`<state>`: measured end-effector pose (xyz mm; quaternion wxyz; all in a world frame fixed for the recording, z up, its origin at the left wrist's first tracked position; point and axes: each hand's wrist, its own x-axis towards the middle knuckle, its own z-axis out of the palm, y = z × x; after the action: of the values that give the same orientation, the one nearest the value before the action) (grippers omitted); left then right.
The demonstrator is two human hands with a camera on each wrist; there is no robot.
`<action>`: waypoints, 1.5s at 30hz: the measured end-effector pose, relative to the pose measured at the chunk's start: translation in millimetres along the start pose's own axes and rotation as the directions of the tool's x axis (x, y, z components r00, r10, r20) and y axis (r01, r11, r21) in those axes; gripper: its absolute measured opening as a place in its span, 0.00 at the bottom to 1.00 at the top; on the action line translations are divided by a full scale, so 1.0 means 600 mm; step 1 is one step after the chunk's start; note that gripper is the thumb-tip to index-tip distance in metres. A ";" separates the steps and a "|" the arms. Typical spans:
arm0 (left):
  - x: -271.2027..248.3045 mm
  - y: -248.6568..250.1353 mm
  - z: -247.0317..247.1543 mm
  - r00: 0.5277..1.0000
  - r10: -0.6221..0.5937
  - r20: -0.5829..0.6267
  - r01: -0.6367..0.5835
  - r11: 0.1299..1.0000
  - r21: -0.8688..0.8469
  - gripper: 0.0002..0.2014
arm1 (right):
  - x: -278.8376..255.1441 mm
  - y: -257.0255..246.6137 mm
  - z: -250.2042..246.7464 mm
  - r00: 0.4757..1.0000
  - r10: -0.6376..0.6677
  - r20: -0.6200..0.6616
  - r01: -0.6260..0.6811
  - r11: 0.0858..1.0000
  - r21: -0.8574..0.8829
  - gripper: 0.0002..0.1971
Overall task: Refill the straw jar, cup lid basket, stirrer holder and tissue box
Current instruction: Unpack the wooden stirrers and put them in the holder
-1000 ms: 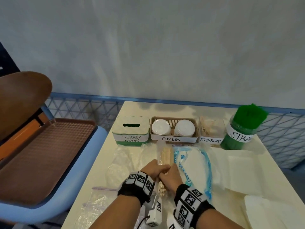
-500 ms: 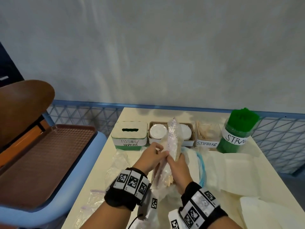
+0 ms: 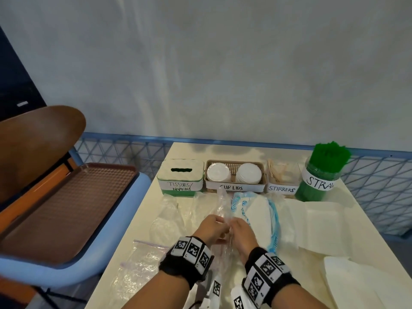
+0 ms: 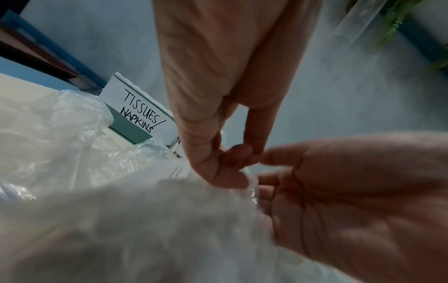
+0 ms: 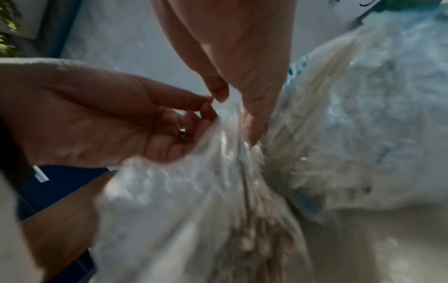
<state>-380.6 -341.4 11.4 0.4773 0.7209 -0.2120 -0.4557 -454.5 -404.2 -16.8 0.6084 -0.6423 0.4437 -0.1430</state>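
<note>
Both hands hold a clear plastic bag of wooden stirrers (image 3: 223, 204) upright over the table's near middle. My left hand (image 3: 219, 226) pinches the plastic from the left and my right hand (image 3: 236, 226) from the right, fingertips almost touching. The right wrist view shows the stirrers inside the bag (image 5: 244, 220), below the pinch. Along the far edge stand the tissue box (image 3: 180, 175), the cup lid basket (image 3: 234, 187) holding two lid stacks, the stirrer holder (image 3: 282, 188) and the straw jar (image 3: 321, 175), full of green straws.
A blue-printed tissue pack (image 3: 256, 212) lies right of my hands, with loose white napkins (image 3: 323, 219) further right. Empty clear bags (image 3: 169, 215) and a zip bag (image 3: 142, 264) lie left. A chair with a brown tray (image 3: 62, 208) stands beside the table's left edge.
The bag lay flat under my hands, was then lifted upright, and now hangs lower. My hands have drawn together and pinch the plastic near its upper part.
</note>
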 end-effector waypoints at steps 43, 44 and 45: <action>-0.015 0.019 -0.035 0.989 0.136 0.057 -0.110 0.936 -0.334 0.08 | -0.018 -0.028 -0.028 0.947 -0.287 -0.145 0.292 0.956 0.015 0.16; -0.017 0.022 -0.035 0.987 0.146 0.073 -0.111 0.930 -0.351 0.10 | -0.023 -0.031 -0.025 0.948 -0.303 -0.095 0.306 0.952 0.017 0.15; -0.016 0.023 -0.034 0.985 0.156 0.068 -0.122 0.927 -0.355 0.12 | -0.024 -0.031 -0.024 0.946 -0.318 -0.062 0.319 0.948 0.012 0.12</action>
<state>-366.1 -330.2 30.6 0.6182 0.5851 -0.2006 -0.4850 -465.6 -405.4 8.4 0.5708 -0.6943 0.3504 -0.2633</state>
